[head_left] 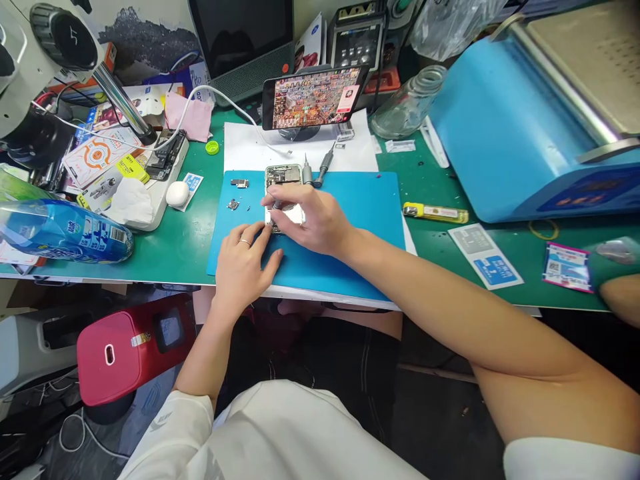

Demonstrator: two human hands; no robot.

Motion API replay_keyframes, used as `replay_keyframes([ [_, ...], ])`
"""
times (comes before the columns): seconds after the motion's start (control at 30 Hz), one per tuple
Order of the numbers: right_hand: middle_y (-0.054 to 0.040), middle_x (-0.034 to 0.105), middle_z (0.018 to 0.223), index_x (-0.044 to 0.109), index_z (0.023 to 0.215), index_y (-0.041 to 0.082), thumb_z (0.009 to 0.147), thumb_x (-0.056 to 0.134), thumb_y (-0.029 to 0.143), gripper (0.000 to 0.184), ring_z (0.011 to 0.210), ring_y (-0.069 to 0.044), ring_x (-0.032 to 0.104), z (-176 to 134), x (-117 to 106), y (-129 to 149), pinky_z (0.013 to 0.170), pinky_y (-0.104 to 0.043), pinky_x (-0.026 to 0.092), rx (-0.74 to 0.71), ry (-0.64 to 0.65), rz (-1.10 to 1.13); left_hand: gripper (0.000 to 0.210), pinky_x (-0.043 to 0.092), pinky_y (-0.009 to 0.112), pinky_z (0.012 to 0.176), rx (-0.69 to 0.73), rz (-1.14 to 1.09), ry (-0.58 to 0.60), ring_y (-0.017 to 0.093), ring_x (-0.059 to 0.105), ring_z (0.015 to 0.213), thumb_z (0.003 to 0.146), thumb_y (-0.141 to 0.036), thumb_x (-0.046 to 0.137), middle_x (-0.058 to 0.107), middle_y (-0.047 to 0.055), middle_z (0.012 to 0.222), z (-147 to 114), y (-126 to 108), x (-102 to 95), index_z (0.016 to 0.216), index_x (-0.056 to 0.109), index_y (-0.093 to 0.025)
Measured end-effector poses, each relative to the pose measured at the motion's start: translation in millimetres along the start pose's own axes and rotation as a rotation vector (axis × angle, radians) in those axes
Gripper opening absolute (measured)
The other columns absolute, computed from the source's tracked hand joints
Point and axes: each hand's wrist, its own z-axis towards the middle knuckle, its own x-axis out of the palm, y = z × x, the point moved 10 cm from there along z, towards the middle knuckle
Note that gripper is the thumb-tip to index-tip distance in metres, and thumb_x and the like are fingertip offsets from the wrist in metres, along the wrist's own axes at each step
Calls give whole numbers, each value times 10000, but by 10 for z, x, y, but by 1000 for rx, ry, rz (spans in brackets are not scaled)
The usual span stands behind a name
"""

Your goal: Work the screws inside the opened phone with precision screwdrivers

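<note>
head view, forward-down over workbench (180,257)

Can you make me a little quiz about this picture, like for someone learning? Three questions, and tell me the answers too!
1. True or false: the left hand wears a ring.
2. Pick one: what colour is the mat under the opened phone?
A) red
B) blue
C) yellow
3. Fill in: the blue bottle is on the ____ side of the picture.

Key: 1. True; 2. B; 3. left

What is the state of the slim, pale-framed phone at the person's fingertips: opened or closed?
Opened: bare internal components show inside the pale-framed phone, just beyond the right hand.
</note>
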Motion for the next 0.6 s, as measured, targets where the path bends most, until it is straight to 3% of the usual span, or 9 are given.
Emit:
replay_keyframes([
  [0.23,-52,634,1229,462,1399,358,976,646,232,477,1098,-215,671,52,-18,-24,861,-396,656,-6,-7,-4,422,499,474,1051,2,10,-1,321,586,1265,1044,-398,584,685,131,1393,-11,4,-2,1388,649,-162],
  [0.4,-67,622,1212,446,1391,331,973,548,137,472,1075,-212,663,72,-31,17,823,-384,638,-39,-27,-19,419,506,460,1025,2,13,-6,320,585,1262,1046,-402,583,688,121,1389,-13,1,-2,1384,653,-164],
  [0.6,-59,624,1217,435,1362,334,970,600,192,449,1101,-230,665,59,-30,-4,912,-450,620,-37,-29,-36,420,496,464,1051,-3,5,2,316,592,1268,1043,-402,585,685,126,1393,-5,6,2,1394,641,-178],
])
